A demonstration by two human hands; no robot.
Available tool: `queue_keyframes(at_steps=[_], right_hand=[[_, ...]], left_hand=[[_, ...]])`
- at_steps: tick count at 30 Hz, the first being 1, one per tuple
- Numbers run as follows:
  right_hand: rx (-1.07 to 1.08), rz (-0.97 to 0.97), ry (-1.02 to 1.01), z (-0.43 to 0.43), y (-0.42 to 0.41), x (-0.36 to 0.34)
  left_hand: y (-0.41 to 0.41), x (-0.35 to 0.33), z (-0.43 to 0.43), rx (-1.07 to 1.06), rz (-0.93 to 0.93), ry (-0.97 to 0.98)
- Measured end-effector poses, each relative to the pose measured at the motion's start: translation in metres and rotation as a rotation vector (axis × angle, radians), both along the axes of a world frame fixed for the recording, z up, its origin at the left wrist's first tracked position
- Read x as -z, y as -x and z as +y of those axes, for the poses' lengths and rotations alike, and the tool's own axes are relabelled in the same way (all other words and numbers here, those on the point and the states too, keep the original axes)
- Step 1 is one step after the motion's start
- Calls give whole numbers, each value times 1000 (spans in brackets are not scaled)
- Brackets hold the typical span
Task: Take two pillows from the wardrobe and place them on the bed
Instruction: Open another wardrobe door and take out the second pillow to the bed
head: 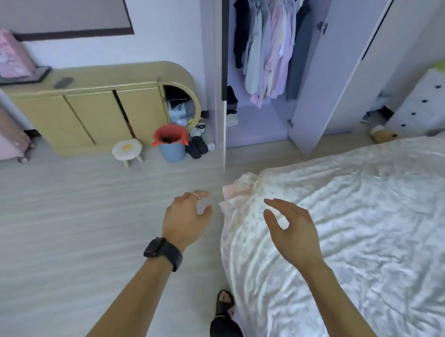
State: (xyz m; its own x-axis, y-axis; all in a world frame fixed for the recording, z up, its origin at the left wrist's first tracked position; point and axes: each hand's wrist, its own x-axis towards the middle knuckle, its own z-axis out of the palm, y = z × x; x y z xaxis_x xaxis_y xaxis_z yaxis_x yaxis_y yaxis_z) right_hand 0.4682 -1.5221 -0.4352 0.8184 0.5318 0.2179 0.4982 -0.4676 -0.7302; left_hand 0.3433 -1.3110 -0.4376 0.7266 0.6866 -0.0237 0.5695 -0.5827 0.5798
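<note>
Wardrobe [257, 123] open ahead; both hands outstretched, left hand [185, 218] and right hand [293, 231] spread, empty.

The wardrobe [262, 67] stands open beyond the foot corner of the bed [355, 226], pale lilac inside, with shirts hung on a rail above a bare floor panel. The bed wears a rumpled white floral cover, with a pink frill bunched at that corner.

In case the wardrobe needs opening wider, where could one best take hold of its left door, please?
Pinch the left door by its free vertical edge, coming from the front: it stands open, edge-on toward us, and no handle shows.
</note>
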Motion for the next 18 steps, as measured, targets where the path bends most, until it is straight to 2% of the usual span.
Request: queue_keyframes(at_steps=[3, 12, 18], right_hand=[[28, 10, -23, 56, -47, 2], [65, 46, 112, 198, -175, -9], [299, 47, 103, 271, -237, 7]], left_hand=[[-58, -2, 58, 54, 9, -15], [-202, -13, 214, 198, 24, -18], [-310, 6, 309, 420, 34, -26]])
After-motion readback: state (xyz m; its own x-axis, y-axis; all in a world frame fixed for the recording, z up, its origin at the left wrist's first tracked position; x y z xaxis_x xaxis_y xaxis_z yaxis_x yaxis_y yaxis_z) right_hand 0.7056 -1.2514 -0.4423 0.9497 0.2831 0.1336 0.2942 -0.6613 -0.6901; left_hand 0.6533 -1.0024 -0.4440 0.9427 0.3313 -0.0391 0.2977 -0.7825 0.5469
